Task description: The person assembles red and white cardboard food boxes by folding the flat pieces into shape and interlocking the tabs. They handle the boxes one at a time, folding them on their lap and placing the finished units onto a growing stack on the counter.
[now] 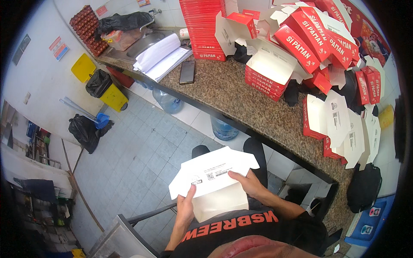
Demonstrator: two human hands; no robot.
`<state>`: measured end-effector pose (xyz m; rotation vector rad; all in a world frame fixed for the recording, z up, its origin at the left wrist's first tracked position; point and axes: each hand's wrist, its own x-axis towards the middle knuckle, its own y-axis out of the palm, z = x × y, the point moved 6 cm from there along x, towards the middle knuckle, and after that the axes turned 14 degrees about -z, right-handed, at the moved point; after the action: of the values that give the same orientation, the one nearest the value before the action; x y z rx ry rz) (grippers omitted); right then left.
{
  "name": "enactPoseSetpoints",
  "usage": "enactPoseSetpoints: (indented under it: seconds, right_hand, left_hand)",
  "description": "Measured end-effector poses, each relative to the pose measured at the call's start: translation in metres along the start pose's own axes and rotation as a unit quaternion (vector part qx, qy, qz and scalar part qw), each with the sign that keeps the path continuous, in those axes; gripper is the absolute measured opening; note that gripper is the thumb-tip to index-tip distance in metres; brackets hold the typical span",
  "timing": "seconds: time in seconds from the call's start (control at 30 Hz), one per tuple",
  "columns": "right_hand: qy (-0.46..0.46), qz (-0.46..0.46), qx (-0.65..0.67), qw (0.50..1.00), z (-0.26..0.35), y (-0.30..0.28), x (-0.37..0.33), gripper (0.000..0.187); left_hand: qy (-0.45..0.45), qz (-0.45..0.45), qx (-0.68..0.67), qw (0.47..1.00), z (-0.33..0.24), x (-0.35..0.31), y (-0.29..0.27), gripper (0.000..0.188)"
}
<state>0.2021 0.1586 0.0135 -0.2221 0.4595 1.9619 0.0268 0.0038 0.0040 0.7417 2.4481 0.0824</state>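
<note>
Above my lap I hold an open cardboard food box, its white lid raised away from me with small dark print on it. My left hand grips the left side where lid and tray meet, thumb on the lid. On the right side my right hand grips it too, its thumb pressed on the lid near the print. Most of the fingers of both hands are hidden behind the cardboard. The tray part is cream inside, and nothing shows in it.
A granite counter runs ahead, bearing a tall stack of red boxes, a heap of folded boxes, open boxes, a phone and papers. Water jugs stand beneath; a yellow bin stands left.
</note>
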Motion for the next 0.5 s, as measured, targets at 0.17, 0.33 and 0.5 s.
enactPoseSetpoints:
  seconds: [0.17,0.33,0.5]
  right_hand:
    - [-0.003,0.075,-0.117,0.990,0.000,-0.015,0.015,0.040]
    - [-0.333,-0.121,-0.122,0.927,0.142,-0.034,0.042,0.033]
    - [-0.649,-0.296,0.055,0.699,0.419,-0.052,0.101,0.047]
  left_hand:
    - [0.009,0.072,-0.047,0.996,0.004,0.018,-0.011,0.047]
    - [0.005,0.099,0.012,0.995,0.035,0.057,-0.016,0.066]
    - [0.322,-0.009,0.484,0.814,0.129,0.112,-0.037,0.062]
